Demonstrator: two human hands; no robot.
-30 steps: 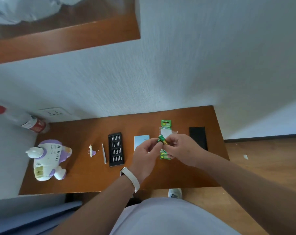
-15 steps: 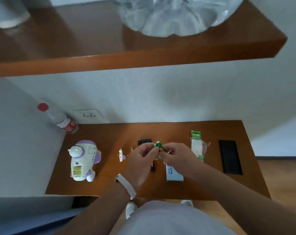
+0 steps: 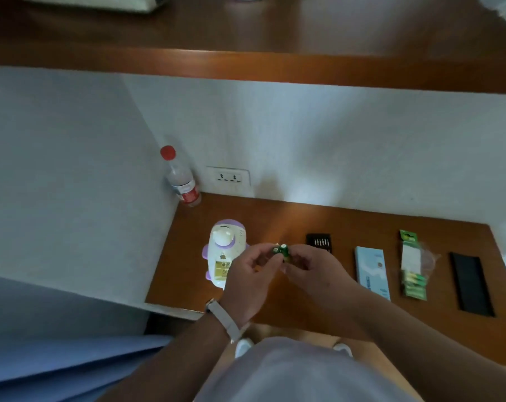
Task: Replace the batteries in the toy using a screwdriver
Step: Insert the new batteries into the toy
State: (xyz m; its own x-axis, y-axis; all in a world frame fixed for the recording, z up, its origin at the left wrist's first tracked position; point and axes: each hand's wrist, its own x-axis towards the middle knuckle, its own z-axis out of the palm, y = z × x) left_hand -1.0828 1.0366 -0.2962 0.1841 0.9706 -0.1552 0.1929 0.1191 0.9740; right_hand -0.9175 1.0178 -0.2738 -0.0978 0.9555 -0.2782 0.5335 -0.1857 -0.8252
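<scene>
A white and purple toy [image 3: 223, 250] lies on the brown desk [image 3: 347, 227] with its yellow battery bay facing up. Just right of it, my left hand [image 3: 250, 281] and my right hand [image 3: 310, 271] meet above the desk and together pinch green batteries [image 3: 282, 250] between their fingertips. A green battery pack [image 3: 411, 268], torn open, lies further right. The black screwdriver bit case [image 3: 319, 242] shows partly behind my right hand. The screwdriver itself is hidden.
A clear bottle with a red cap [image 3: 180, 178] stands in the desk's back left corner beside a wall socket [image 3: 228, 177]. A light blue box [image 3: 372, 271] and a black case lid [image 3: 471, 284] lie on the right. A wooden shelf [image 3: 246, 65] hangs overhead.
My hands have carried the batteries leftward from the pack to a spot beside the toy. The view has swung left with them.
</scene>
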